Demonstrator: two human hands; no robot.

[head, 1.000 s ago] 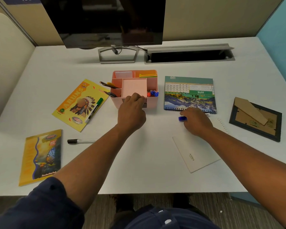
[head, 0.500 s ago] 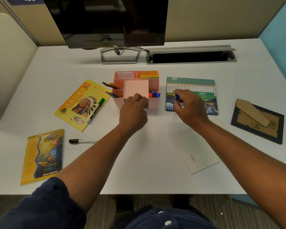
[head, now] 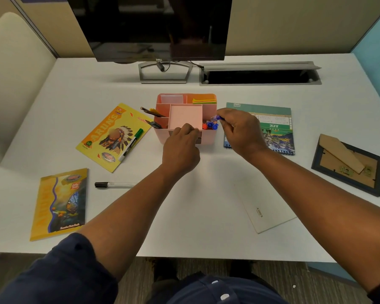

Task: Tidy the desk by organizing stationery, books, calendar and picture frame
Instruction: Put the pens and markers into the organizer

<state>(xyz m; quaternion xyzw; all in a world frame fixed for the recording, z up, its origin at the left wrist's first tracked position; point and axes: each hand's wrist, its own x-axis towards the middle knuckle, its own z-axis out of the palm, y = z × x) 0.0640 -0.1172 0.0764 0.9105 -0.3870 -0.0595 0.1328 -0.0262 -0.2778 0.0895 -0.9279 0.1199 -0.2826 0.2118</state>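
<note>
A pink desk organizer point(head: 208, 110) stands mid-desk with pens and sticky notes in its compartments. My left hand point(head: 181, 148) grips its front wall. My right hand point(head: 241, 131) pinches a blue-capped pen point(head: 215, 117) just above the organizer's right compartment, where other blue and red pens stand. A June calendar point(head: 274, 119) lies flat to the right, partly under my right hand. A picture frame point(head: 349, 165) lies face down at far right. Two yellow books point(head: 110, 134) point(head: 59, 202) lie at left, with a green marker point(head: 132, 143) on the upper one and a black-capped pen point(head: 114, 184) on the desk.
A monitor point(head: 149, 27) on its stand sits at the back, with an open cable tray point(head: 259, 75) beside it. A white card point(head: 266, 207) lies under my right forearm. The desk's front edge point(head: 184, 255) is close to my body.
My right hand picked the blue-capped pen off the desk below the calendar and carried it up and left to the organizer's right compartment. My left hand stayed on the organizer.
</note>
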